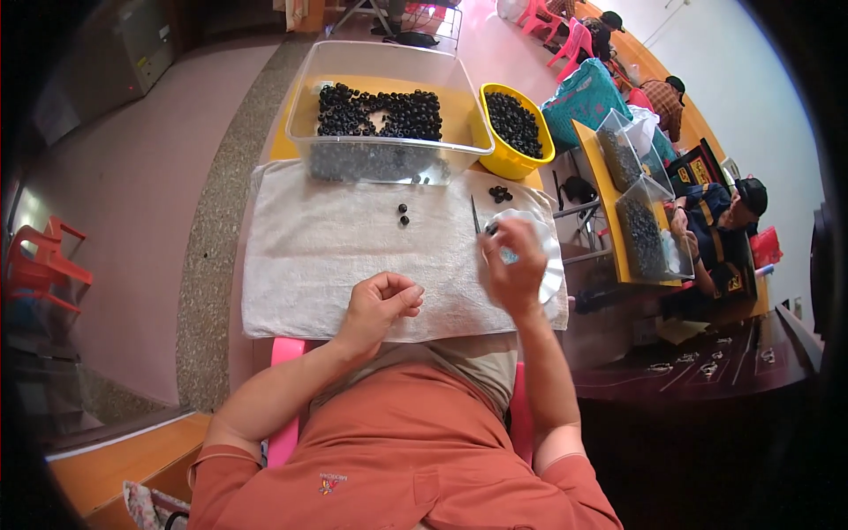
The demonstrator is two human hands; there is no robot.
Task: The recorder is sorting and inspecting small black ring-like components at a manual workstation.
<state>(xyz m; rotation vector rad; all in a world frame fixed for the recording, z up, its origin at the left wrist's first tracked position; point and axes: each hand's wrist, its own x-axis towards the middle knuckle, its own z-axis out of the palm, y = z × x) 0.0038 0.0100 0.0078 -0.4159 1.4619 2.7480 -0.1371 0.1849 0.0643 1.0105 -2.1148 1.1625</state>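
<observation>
Head view, bin (380,67), yellow tub (510,164), black pieces (422,115) inside

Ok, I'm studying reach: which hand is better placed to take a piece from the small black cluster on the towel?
Probably the right hand: it is nearest the cluster, while the left hand is farther off, nearer the body. Blur hides whether the right is free.
</observation>
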